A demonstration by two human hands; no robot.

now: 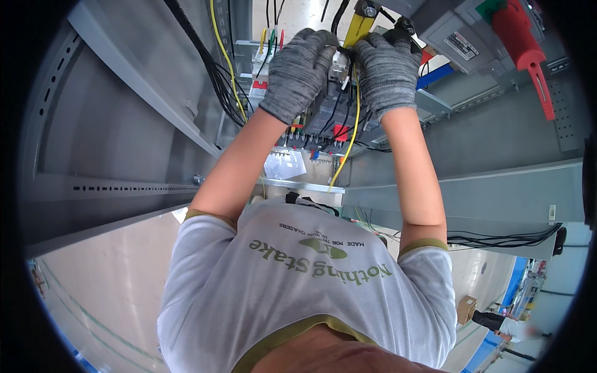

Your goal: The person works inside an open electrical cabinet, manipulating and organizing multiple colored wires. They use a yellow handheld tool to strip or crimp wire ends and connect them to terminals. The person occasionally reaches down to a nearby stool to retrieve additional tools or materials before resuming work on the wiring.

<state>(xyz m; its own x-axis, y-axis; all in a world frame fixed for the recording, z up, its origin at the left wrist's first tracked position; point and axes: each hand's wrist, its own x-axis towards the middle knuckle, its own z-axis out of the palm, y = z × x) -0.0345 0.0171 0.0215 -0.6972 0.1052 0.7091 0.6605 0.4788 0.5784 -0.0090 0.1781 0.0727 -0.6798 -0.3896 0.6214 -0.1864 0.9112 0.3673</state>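
Observation:
Both my hands wear grey knit gloves and reach into an open metal electrical cabinet. My left hand [298,74] has its fingers curled beside a small metal-and-white component [339,66] and some black wires. What its fingertips grip is hidden under the glove. My right hand [388,71] is just right of a yellow bar [359,28] with a bolt at its top end. Its fingers are bent over, with a dark piece [405,26] by the fingertips; whatever they hold cannot be made out. A yellow wire [356,124] hangs down between my wrists.
A red rotary handle [522,46] on a grey switch unit juts out at upper right. Black cables [205,65] run down at left. Breakers [260,74] with coloured wires stand left of my left glove. Perforated rails line the cabinet walls. Another person [507,326] is far off at lower right.

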